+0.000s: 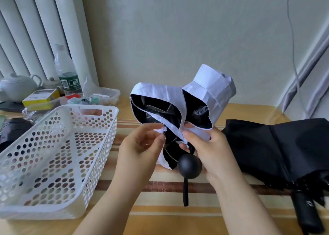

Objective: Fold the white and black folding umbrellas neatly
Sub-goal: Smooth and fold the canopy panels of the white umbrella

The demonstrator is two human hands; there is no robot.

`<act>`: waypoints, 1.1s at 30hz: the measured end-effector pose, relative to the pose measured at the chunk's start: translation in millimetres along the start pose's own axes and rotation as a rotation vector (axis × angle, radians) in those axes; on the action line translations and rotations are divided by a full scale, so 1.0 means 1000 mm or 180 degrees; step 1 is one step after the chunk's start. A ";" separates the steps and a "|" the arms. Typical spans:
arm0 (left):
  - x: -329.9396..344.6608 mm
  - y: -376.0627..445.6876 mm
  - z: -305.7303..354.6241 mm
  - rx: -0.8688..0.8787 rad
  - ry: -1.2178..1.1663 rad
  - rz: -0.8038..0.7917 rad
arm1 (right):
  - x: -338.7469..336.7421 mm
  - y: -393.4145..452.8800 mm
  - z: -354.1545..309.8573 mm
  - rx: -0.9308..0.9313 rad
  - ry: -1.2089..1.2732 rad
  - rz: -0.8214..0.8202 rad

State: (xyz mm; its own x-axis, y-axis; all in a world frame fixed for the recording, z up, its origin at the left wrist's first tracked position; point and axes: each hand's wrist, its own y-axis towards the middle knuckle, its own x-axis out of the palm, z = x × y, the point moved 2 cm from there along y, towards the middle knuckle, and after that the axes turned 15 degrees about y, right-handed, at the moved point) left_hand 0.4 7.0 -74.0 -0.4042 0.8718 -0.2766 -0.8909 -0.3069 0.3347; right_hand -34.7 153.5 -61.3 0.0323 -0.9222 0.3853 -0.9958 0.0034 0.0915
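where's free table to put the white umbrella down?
Bare striped table in front, between the white basket and the black umbrella. The basket's inside is empty too. Crowded: far left corner behind the basket, with teapot, bottle and boxes.

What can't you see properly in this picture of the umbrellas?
All in the head view:
- White umbrella: its shaft is hidden by the cloth folds and by the right hand gripping it.
- Black umbrella: cut off by the right edge of the picture.
- Left hand: what its fingertips pinch is too small to tell.
- Things behind the white basket: partly hidden by its wall.
- Bottle label: too blurred to read.
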 end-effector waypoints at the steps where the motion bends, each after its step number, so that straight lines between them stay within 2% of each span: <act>1: 0.000 0.000 0.000 0.0049 0.0053 -0.0061 | 0.000 0.000 0.000 -0.0030 -0.0082 -0.0011; 7: 0.007 -0.003 0.008 0.0372 0.0294 -0.0387 | 0.002 -0.001 0.004 -0.0056 -0.0256 -0.0052; 11: 0.007 -0.003 0.011 0.0399 0.0421 -0.0370 | 0.008 -0.001 0.012 0.0588 0.0497 -0.0064; 14: 0.005 -0.002 0.008 0.0400 0.0543 -0.0492 | 0.008 0.000 0.013 0.0901 0.1054 -0.0260; 16: 0.007 -0.003 0.010 0.0459 0.0588 -0.0725 | 0.005 0.002 0.014 0.0849 0.1025 -0.0286; 19: 0.008 -0.009 0.014 0.0529 0.0482 -0.1152 | 0.000 0.004 0.014 0.0516 0.0564 -0.0194; 21: 0.010 -0.012 0.013 0.0699 0.0665 -0.1374 | -0.001 0.003 0.015 0.0357 0.0513 -0.0174; 24: 0.014 -0.017 0.008 0.0797 0.0962 -0.1562 | -0.007 0.005 0.015 0.0268 0.0474 0.0128; 27: 0.019 -0.020 0.007 0.1017 0.1153 -0.1497 | -0.012 0.008 0.014 0.0275 0.0552 0.0309; 29: 0.019 -0.022 0.007 0.1123 0.1273 -0.1221 | -0.014 0.009 0.012 0.0214 0.0454 0.0361; 33: 0.016 -0.030 0.003 0.0965 0.1280 -0.0808 | -0.015 0.008 0.010 0.0111 0.0406 0.0460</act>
State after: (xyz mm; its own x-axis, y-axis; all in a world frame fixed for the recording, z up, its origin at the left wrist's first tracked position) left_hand 21.1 31.4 -85.7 -0.2850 0.6715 -0.6840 -0.8952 0.0687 0.4404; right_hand -44.4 164.0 -75.3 -0.1030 -0.8567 0.5054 -0.9931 0.1169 -0.0043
